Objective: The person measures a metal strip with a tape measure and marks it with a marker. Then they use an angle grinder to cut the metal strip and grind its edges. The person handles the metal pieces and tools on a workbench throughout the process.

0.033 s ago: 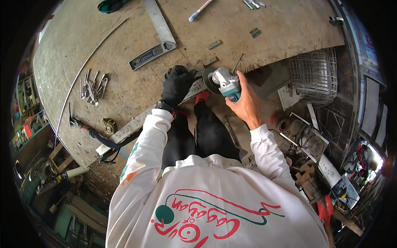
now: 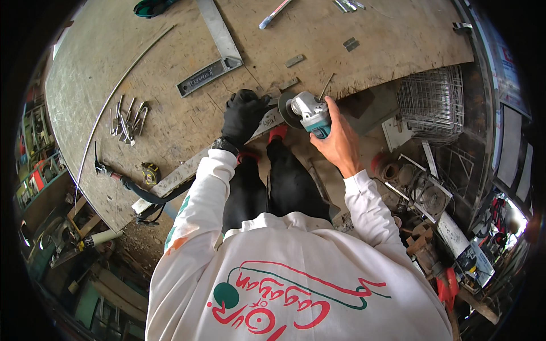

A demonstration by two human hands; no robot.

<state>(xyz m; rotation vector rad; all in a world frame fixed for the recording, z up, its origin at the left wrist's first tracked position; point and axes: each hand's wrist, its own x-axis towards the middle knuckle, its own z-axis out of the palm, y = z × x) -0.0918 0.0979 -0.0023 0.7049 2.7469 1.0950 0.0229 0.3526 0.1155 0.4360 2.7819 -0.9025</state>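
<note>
My left hand (image 2: 242, 116), in a black glove, is closed at the table's near edge. A thin dark metal strip (image 2: 273, 104) shows from its fingers toward the grinder's disc; the glove covers the rest. My bare right hand (image 2: 339, 142) is wrapped round a teal and silver angle grinder (image 2: 313, 115). Its round disc (image 2: 289, 109) stands on edge close to the strip; whether they touch I cannot tell. Under the glove, a pale bar (image 2: 176, 177) runs along the table edge. A short metal piece (image 2: 289, 84) lies just beyond the disc.
On the wooden table (image 2: 170, 62) lie a metal square (image 2: 209, 77), several bent rods (image 2: 128, 121), a tape measure (image 2: 151, 173), a marker (image 2: 275, 15) and a long thin rod (image 2: 116, 88). A black strap or cable (image 2: 142, 193) hangs over the edge. Wire racks (image 2: 432, 102) stand at right.
</note>
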